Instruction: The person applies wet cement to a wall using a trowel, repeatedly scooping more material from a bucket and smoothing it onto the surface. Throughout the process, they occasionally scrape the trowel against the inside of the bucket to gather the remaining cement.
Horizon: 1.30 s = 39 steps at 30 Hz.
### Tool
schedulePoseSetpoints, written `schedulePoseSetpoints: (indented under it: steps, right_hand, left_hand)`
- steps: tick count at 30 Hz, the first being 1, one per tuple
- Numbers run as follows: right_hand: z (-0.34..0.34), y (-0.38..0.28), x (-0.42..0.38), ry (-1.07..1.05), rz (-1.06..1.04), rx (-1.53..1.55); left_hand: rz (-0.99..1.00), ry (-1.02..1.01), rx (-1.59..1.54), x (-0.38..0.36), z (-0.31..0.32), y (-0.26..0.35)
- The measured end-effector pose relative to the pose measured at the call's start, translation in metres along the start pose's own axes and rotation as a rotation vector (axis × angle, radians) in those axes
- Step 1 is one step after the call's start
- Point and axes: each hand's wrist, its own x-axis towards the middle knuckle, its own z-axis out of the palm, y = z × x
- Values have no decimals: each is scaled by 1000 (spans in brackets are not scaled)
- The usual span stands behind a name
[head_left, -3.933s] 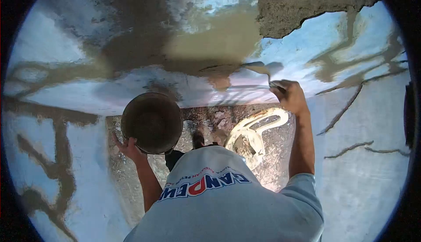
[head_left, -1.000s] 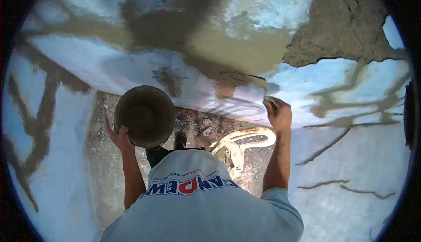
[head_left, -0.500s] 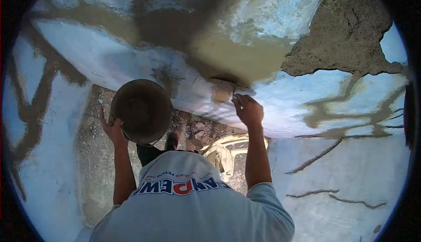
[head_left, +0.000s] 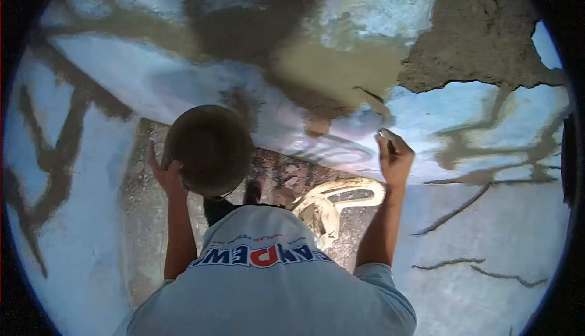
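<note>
My left hand (head_left: pixel 167 174) grips the side of a dark round bucket (head_left: pixel 210 150), thumb at its rim and one finger stretched out along it. The bucket's inside is in shadow, so its contents cannot be made out. My right hand (head_left: pixel 396 158) is closed on the handle of a trowel, and its thin blade (head_left: pixel 373 101) is tilted edge-on at the wall. Around the blade, the wall (head_left: pixel 365 144) carries a smooth patch of wet grey-brown mortar (head_left: pixel 341 68) over pale blue-white paint.
Rough bare plaster (head_left: pixel 475 37) with a broken edge shows at upper right. Filled cracks (head_left: pixel 512 147) branch across the walls. Below, a pale yellow plastic object, perhaps a chair (head_left: pixel 350 193), stands on rubble-strewn ground (head_left: pixel 286 171). Another wall (head_left: pixel 91 214) runs along the left.
My right hand has moved right along the wall with the trowel, whose blade has turned from nearly flat to edge-on. The bucket and left hand sit slightly farther right in view.
</note>
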Motion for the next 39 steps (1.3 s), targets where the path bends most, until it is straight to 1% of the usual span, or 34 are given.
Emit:
schedulePoseSetpoints:
  steps: [2, 3, 4, 5, 6, 8, 9, 12, 13, 15, 18, 19, 22, 25, 28, 31, 34, 37, 39]
  right_hand:
    - [4, 5, -15, 0, 55, 141]
    - [-3, -16, -20, -130, 193, 134]
    - [-1, -33, -22, -225, 121, 111]
    - [6, -49, -26, -340, 102, 125]
    - [14, -66, -31, -449, 83, 135]
    - [36, -99, -33, -635, -92, 252]
    - [53, -109, -37, -690, -110, 337]
    - [105, -134, -44, -613, -297, 256]
    - [112, -148, -41, -639, -290, 175]
    - [120, -175, -29, -696, -280, 11]
    - [150, -185, -23, -645, -400, -68]
    - [150, -192, -17, -578, -541, -24]
    - [164, -215, -6, -520, -631, 49]
    - [159, -247, -5, -504, -602, 5]
    - [164, -270, -25, -582, -545, -17]
    - [163, -278, -35, -657, -633, -52]
    - [154, -277, -18, -822, -735, -79]
    - [154, -264, 0, -768, -765, -85]
    - [143, -251, 12, -739, -722, -114]
  left_hand:
    - [28, 6, 89, 3, -1, 7]
    - [26, -8, 58, 3, 1, 15]
    - [20, -32, 26, 3, 8, 20]
    - [10, -62, -8, 5, 11, 25]
    - [69, -84, 31, 10, 12, 30]
    - [187, -140, 99, 18, 18, 36]
    - [154, -165, -20, 9, 36, 52]
    - [174, -164, 24, 8, 43, 69]
    - [238, -215, 21, 11, 43, 73]
    - [259, -252, 38, 6, 48, 88]
    - [296, -271, 44, -4, 60, 105]
    - [308, -275, 43, -5, 62, 108]
    - [413, -389, -6, 2, 56, 108]
    - [487, -487, -44, 5, 53, 112]
    - [486, -424, -46, -1, 59, 121]
    - [588, -493, -78, 2, 52, 121]
    - [569, -425, -57, -5, 52, 125]
    - [621, -391, 41, -10, 63, 114]
    - [589, -345, 100, -18, 77, 115]
